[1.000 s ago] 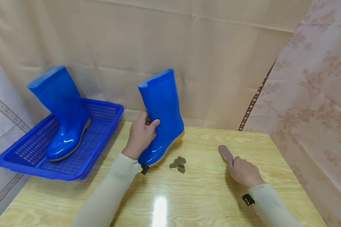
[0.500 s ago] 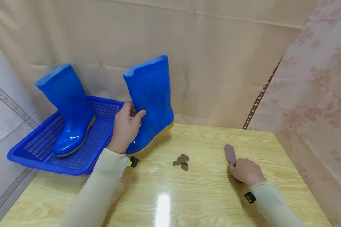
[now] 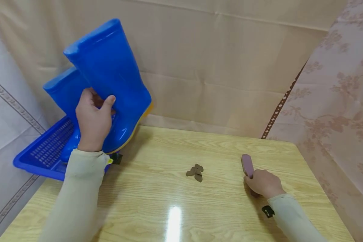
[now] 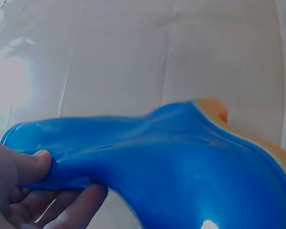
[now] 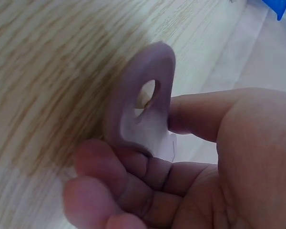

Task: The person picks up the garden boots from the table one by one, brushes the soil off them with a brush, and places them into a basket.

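Observation:
A glossy blue rain boot (image 3: pixel 115 77) with a yellow sole hangs tilted in front of the basket, off the table. My left hand (image 3: pixel 93 117) grips it at the front of the shaft, thumb on the near side; in the left wrist view the boot (image 4: pixel 157 162) lies between thumb and curled fingers. A second blue rain boot (image 3: pixel 63 87) stands in the blue basket (image 3: pixel 39 174), partly hidden behind the held boot and hand. My right hand (image 3: pixel 264 183) holds a mauve long flat tool (image 3: pixel 247 164) low over the table's right side. Its end has an oval hole (image 5: pixel 148 93).
Several thin brown pieces (image 3: pixel 196 172) lie in a small pile mid-table. The wood-grain table (image 3: pixel 217 208) meets a beige cloth (image 3: pixel 230 74) at the back and a flowered pink cloth (image 3: pixel 345 117) at the right.
My left hand has lifted the rain boot from the table's middle and carried it up and left to the basket. The right hand has barely moved with its tool.

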Action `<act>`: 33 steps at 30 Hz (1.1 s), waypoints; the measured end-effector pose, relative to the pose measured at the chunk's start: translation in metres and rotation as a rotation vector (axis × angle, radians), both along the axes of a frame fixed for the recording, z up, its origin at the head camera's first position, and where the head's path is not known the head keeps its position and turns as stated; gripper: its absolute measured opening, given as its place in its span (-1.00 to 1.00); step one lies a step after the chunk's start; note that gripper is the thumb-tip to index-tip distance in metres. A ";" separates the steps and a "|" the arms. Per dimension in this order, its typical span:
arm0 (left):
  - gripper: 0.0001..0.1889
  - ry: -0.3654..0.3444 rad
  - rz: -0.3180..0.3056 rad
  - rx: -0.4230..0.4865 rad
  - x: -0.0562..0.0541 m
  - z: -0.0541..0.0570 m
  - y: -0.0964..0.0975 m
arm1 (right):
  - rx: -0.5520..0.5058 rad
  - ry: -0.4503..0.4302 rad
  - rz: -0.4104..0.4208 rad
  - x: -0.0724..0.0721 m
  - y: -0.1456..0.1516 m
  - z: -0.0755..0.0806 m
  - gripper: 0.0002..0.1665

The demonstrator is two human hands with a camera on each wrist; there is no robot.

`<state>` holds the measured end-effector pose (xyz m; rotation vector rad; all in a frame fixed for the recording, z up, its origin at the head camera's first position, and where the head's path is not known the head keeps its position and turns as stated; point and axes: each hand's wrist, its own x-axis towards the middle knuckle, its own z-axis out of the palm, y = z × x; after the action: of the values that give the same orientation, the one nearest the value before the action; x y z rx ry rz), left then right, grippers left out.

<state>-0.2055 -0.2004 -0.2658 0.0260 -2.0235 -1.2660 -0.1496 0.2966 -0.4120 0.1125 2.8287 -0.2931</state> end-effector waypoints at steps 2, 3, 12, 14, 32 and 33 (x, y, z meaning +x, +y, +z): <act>-0.61 0.004 0.059 -0.005 -0.001 0.001 -0.011 | -0.002 0.001 0.001 -0.001 0.001 -0.001 -0.48; -0.60 -0.008 0.089 -0.009 -0.002 0.002 -0.017 | -0.003 0.002 0.002 -0.002 0.001 -0.001 -0.48; -0.52 -0.218 0.227 -0.032 -0.012 -0.009 -0.050 | -0.014 0.006 0.004 -0.003 0.002 -0.003 -0.48; -0.51 -0.254 0.221 -0.013 -0.014 -0.014 -0.052 | -0.020 0.004 0.004 -0.004 0.002 -0.003 -0.48; -0.55 -0.451 0.115 -0.116 -0.028 -0.052 -0.050 | -0.033 -0.016 0.004 -0.004 0.005 -0.001 -0.46; -0.54 -0.478 0.103 -0.124 -0.028 -0.053 -0.050 | -0.033 -0.019 0.003 -0.004 0.006 -0.001 -0.46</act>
<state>-0.2339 -0.2508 -0.3185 0.4030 -2.4652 -1.1427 -0.1534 0.3022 -0.4125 0.1029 2.8041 -0.3358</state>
